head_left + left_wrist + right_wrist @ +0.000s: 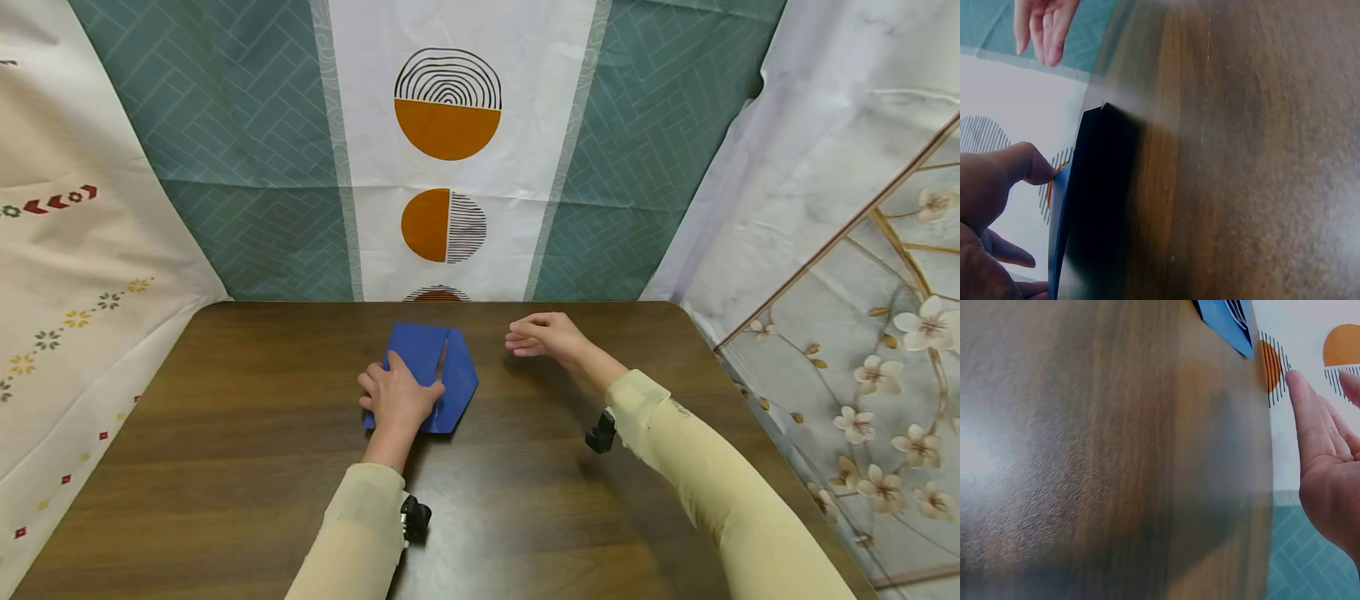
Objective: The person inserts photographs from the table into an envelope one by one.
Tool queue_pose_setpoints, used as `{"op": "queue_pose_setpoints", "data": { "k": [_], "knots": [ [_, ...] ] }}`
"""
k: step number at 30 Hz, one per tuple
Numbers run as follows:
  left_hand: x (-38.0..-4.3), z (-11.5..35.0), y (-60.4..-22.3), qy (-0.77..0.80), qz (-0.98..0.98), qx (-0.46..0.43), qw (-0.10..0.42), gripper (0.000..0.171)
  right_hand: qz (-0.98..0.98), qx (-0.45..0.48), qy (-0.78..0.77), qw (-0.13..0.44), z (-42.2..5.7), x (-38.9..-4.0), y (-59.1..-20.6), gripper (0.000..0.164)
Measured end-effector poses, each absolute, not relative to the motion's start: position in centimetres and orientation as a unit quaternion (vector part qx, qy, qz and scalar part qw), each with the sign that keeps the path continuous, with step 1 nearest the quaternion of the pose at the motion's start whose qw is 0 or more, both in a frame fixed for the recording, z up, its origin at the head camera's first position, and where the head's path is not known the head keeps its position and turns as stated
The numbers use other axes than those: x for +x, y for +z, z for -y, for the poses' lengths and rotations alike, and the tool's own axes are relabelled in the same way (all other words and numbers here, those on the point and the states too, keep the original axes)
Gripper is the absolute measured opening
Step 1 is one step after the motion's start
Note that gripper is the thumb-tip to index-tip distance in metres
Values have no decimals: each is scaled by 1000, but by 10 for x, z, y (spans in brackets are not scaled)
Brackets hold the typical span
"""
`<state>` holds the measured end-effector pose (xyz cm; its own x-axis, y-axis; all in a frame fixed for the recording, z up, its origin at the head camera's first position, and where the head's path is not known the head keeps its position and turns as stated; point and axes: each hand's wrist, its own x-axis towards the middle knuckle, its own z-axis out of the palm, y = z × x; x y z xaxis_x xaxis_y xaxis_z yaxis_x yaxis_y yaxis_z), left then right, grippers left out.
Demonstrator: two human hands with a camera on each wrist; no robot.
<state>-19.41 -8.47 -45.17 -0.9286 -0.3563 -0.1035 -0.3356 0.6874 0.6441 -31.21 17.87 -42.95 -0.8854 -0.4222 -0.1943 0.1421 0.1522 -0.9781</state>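
A folded sheet of blue paper [459, 379] lies on the wooden table, its right side folded to a blunt point. A narrow gap runs between its flaps. My left hand [397, 396] rests on the paper with fingers spread over its left part and the thumb by the gap. In the left wrist view the thumb [1029, 164] touches the paper's upper surface, and the paper's edge stands slightly off the table. To the right of the paper, my right hand [551, 337] is held above the table, fingers extended together and holding nothing.
The brown wooden table [225, 467] ends at a patterned cloth [262, 167] hanging behind it. More cloth hangs at the left, and a floral one [855, 383] at the right. A small black camera [600, 433] sits on the right wrist, another [416, 518] on the left.
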Motion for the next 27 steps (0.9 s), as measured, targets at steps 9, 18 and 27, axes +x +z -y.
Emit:
{"op": "queue_pose_setpoints", "data": {
  "k": [9, 18, 27],
  "knots": [
    [-197, 88, -455, -335, 922, 193, 6, 107, -734, -102, -633, 222, -188, -310, -439, 47],
    [-200, 89, -453, -323, 926, 196, 4, 109, -744, -95, -626, 215, -196, -301, -439, 45],
    [-199, 89, -450, -323, 926, 195, 0, 109, -743, -91, -624, 224, -200, -302, -436, 47]
  ]
}}
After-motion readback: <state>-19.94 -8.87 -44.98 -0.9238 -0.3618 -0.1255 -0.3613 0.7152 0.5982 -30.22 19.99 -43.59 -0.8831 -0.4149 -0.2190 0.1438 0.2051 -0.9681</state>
